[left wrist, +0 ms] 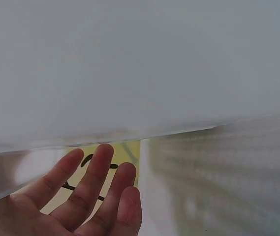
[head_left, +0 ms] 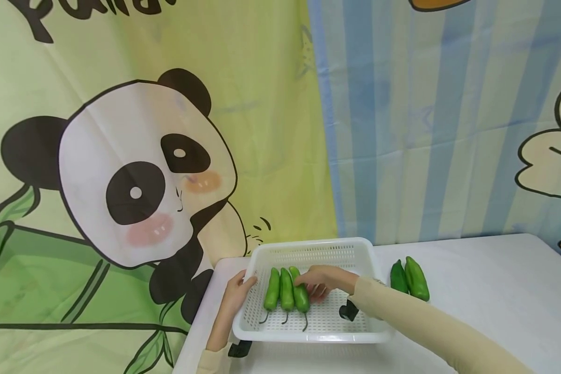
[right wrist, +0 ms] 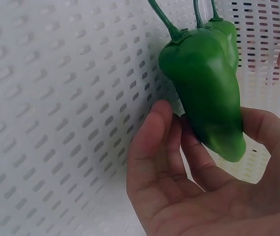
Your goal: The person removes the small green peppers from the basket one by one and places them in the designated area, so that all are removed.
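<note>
A white perforated plastic basket [head_left: 308, 336] stands on the table with three long green peppers side by side in it, stems toward the front. My right hand [head_left: 321, 283] reaches into it and grips the rightmost pepper [head_left: 301, 298] near its tip. In the right wrist view, the thumb lies on one side of that pepper [right wrist: 203, 83] and the fingers on the other. The left [head_left: 272, 291] and middle [head_left: 286, 291] peppers lie beside it. My left hand [head_left: 236, 296] holds the basket's left rim, thumb over the edge; its fingers [left wrist: 93, 184] show below the rim in the left wrist view.
Two more green peppers, a darker one [head_left: 398, 277] and a lighter one [head_left: 416, 279], lie on the white table [head_left: 486, 291] right of the basket. Behind the table hangs a printed curtain [head_left: 271, 130] with a panda. Dark wrist devices [head_left: 240, 349] sit at both wrists.
</note>
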Demonstrator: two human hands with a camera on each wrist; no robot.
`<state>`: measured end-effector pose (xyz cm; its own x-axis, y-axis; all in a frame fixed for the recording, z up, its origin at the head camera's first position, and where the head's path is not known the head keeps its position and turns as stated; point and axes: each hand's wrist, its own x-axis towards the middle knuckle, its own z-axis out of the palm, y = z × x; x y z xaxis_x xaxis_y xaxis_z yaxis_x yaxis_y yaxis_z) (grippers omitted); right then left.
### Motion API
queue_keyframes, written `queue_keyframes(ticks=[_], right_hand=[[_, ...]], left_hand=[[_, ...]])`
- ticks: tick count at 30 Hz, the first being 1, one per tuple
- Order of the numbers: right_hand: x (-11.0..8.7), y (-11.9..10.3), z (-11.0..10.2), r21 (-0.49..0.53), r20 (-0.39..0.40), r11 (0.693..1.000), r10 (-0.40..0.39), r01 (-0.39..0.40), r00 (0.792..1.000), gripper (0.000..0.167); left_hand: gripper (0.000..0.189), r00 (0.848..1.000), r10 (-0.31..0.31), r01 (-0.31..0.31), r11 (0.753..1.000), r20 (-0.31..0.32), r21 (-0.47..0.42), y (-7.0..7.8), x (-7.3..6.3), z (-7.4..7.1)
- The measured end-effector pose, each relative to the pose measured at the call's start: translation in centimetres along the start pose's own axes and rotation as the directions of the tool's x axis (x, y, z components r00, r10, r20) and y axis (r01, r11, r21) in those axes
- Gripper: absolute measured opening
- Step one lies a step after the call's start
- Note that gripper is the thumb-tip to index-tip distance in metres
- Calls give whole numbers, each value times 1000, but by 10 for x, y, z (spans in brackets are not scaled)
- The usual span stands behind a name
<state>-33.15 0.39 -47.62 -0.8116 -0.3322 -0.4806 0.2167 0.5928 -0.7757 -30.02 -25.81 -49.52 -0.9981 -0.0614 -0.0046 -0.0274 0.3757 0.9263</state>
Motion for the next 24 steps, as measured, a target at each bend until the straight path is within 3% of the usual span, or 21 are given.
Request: queue_keyframes(ticks=[11, 24], right_hand=[[-8, -1, -18, 67, 45, 998, -24, 21, 999, 38], [-18, 2, -25, 144, 85, 988, -74, 61, 994, 35]], left_hand=[[46, 1000, 6, -6, 1000, -2, -6, 1, 0, 1], [44, 1000, 8, -8, 1000, -17, -6, -1, 2, 2]])
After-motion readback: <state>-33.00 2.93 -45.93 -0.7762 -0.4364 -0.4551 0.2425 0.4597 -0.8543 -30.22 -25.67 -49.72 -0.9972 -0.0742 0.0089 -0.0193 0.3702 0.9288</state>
